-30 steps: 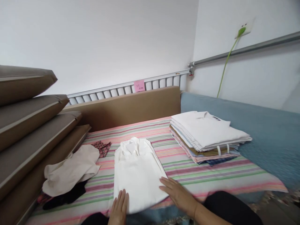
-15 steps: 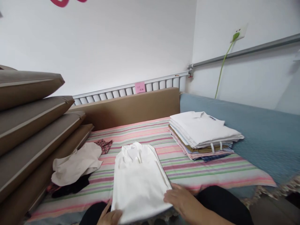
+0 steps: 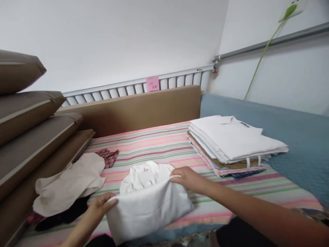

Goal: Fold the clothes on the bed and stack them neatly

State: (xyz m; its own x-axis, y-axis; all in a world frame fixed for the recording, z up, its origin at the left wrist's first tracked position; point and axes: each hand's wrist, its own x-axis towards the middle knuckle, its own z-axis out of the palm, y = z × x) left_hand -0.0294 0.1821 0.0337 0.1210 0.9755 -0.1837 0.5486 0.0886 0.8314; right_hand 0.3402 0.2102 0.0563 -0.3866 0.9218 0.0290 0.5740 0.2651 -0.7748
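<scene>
A white collared shirt [image 3: 149,209] lies before me on a striped cloth, its lower half lifted and folded up toward the collar. The left corner of the raised hem is pinched in my left hand [image 3: 101,204]. Near the collar on the right, my right hand [image 3: 186,178] grips the hem's other corner. The collar, with a small label inside, shows behind the raised hem. The front of the shirt is covered by the fold.
Folded clothes [image 3: 236,140] form a stack at the right, white on top. Loose cream, black and patterned garments [image 3: 72,181] lie at the left beside piled brown cushions [image 3: 38,147]. A brown backrest [image 3: 144,109] and radiator [image 3: 108,93] run along the back.
Both hands have brought the shirt's bottom hem up toward the collar, so the flat shirt is now doubling over. The view has shifted slightly.
</scene>
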